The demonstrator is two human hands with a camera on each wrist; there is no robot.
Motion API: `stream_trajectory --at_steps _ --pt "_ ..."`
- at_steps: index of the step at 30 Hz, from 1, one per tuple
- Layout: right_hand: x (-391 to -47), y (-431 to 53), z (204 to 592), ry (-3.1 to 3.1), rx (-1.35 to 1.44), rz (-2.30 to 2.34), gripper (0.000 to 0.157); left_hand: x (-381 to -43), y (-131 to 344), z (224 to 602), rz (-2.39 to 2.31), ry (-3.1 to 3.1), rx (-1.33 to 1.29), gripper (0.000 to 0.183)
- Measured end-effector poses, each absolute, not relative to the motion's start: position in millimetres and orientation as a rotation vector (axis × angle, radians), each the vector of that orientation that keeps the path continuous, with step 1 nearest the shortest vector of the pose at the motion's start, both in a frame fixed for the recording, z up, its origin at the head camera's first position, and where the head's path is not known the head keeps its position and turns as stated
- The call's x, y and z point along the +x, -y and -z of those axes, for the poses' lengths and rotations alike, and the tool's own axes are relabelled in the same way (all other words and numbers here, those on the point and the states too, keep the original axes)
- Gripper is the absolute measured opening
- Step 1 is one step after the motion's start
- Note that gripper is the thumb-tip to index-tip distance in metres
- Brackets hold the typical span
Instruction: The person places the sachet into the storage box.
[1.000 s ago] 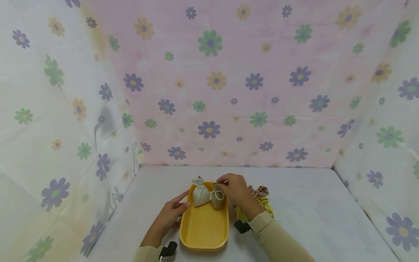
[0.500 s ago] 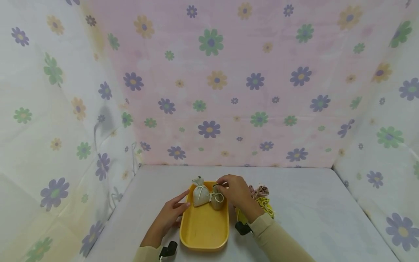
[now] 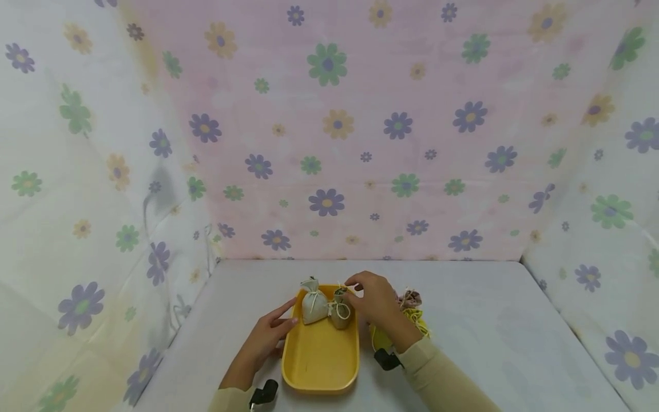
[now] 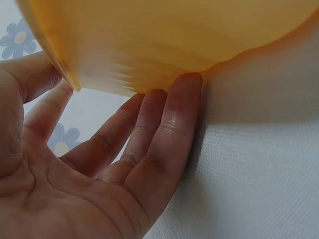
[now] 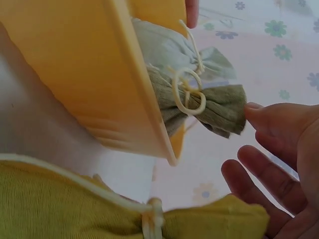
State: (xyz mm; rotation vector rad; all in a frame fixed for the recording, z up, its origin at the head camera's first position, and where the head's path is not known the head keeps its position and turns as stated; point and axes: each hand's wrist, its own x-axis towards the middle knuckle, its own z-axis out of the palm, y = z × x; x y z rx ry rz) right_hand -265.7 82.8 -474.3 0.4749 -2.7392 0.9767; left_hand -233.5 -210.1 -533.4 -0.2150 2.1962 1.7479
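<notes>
Right hand (image 3: 378, 298) has fingers apart, thumb touching olive pouch (image 3: 340, 318), likely soft, light, best pinched at neck just beyond thumb; left hand (image 3: 266, 335) has fingers extended against yellow tray (image 3: 320, 363).

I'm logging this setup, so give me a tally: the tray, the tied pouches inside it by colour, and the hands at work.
Yellow plastic tray: 1
Off-white cloth pouch: 1
Olive-brown cloth pouch: 1
Left hand and right hand: 2
Total: 5
</notes>
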Motion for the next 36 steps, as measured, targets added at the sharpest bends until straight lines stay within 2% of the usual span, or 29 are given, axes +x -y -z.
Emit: stream_trajectory --at_steps 11,20,29,36 --pt "-254.2 -109.1 465.3 2.616 0.465 -0.930 0.024 -233.4 210.7 535.1 -1.731 -2.209 -0.198 0.065" --pt "-234.7 -124.1 458.4 2.624 0.307 -0.947 0.028 -233.8 210.5 537.0 -1.732 -2.211 -0.225 0.064" --pt "-220.7 -133.2 468.0 2.482 0.309 -0.968 0.031 -233.3 211.2 537.4 -1.744 -2.195 -0.207 0.066" --pt "-209.8 -133.6 477.4 2.536 0.129 -0.924 0.040 -234.3 211.0 536.6 -1.761 -2.186 -0.216 0.064"
